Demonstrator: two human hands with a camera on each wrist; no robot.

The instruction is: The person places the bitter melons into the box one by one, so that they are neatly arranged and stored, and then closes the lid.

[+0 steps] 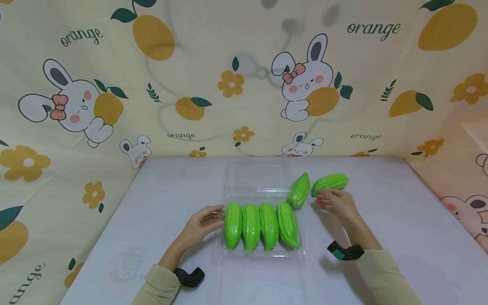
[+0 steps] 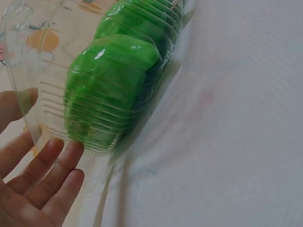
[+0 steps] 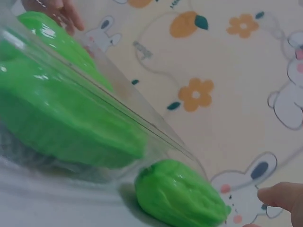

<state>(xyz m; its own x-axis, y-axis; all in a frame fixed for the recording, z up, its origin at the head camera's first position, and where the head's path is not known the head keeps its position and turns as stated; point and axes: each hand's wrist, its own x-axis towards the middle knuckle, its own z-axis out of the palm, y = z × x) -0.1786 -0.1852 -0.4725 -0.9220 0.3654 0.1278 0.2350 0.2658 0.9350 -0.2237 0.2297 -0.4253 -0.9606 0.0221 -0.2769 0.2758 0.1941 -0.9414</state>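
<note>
Four glossy green ridged gourd-shaped pieces (image 1: 250,226) lie side by side in a clear plastic box (image 1: 263,253) whose lid (image 1: 255,173) is folded back. My left hand (image 1: 203,222) rests its fingertips against the box's left wall; the left wrist view shows the loosely spread fingers (image 2: 52,165) there. Another green piece (image 1: 299,190) leans at the box's back right corner. Farther right lies a loose green piece (image 1: 331,182). The fingertips of my right hand (image 1: 339,205) overlap its near left end. In the right wrist view a fingertip (image 3: 279,195) shows apart from the nearer piece (image 3: 182,194).
All this stands on a white tabletop (image 1: 160,186). Behind it and at the sides hangs a cloth (image 1: 244,38) printed with rabbits and oranges. A transparent flap (image 1: 263,279) extends from the box's front. Black wrist cameras (image 1: 189,277) sit on both wrists.
</note>
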